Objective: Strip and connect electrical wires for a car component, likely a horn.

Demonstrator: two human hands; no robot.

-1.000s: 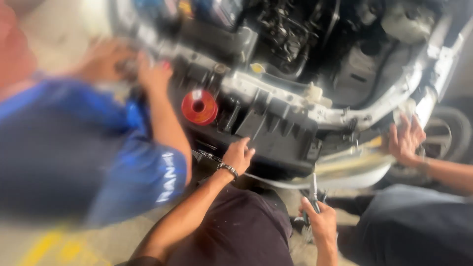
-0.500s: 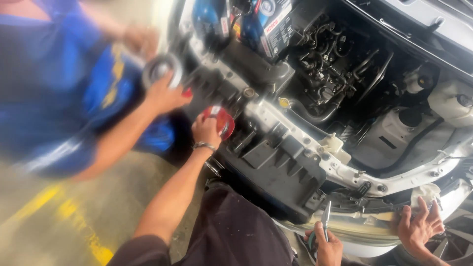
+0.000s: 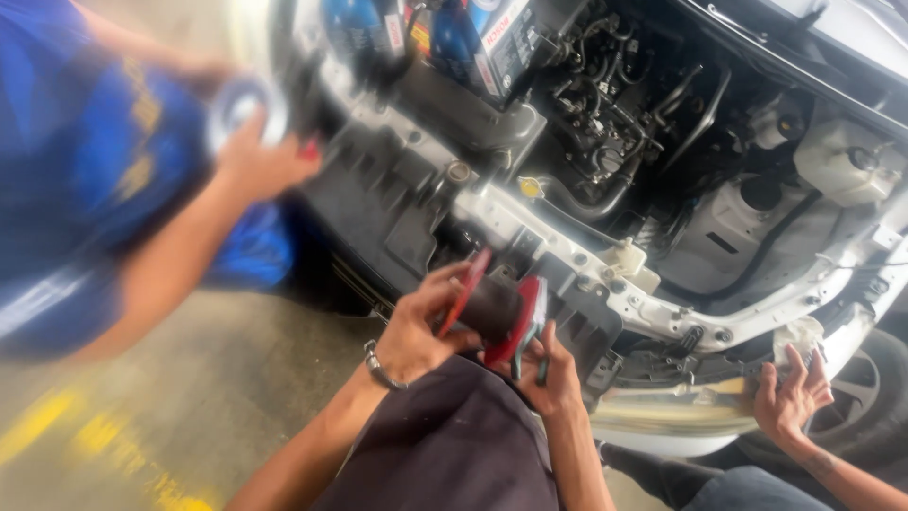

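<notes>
While our left hand (image 3: 416, 326) grips the red horn (image 3: 497, 308), our right hand (image 3: 549, 374) clasps its other end by the car's front panel (image 3: 397, 208).

Both hands, left hand (image 3: 416, 326) and right hand (image 3: 549, 374), grip a red-ended spool (image 3: 497, 308).

L hand (image 3: 416, 326), R hand (image 3: 549, 374): both gripping.

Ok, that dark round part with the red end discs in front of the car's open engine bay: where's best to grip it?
Probably by the dark round part with red end discs itself, one hand at each disc, coming from the sides. The left hand already cups the left disc and the right hand the right; the dark middle looks too short for a full hand.
</notes>
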